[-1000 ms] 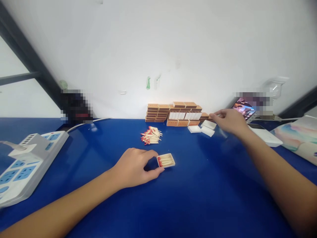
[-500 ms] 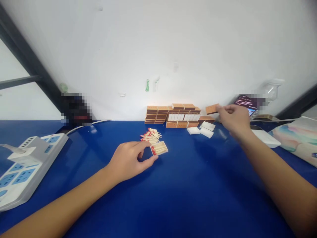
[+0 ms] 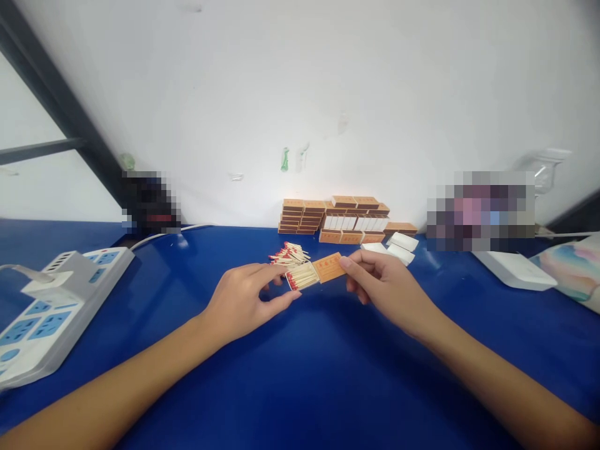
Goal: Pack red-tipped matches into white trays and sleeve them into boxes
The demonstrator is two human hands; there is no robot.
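Observation:
My left hand (image 3: 250,297) grips a white matchbox tray (image 3: 304,288) between thumb and fingers. Red-tipped matches (image 3: 302,276) lie side by side in the tray. Between thumb and fingertips, my right hand (image 3: 382,275) pinches an orange matchbox sleeve (image 3: 330,268). The sleeve's left end meets the tray's right end, and both are slightly tilted. Just behind the tray lies a loose pile of matches (image 3: 289,253). White trays (image 3: 402,242) rest behind my right hand, which partly covers them.
Matchboxes (image 3: 300,215) stand stacked against the wall, with more boxes (image 3: 352,236) to their right. A white power strip (image 3: 79,312) with a plugged-in adapter is on the left. At the right are a white flat box (image 3: 513,270) and a colourful pack (image 3: 574,269).
My right hand has carried the sleeve from beside the stacked boxes leftward and nearer, up to the tray's end. My left hand still holds the filled tray in nearly the same place.

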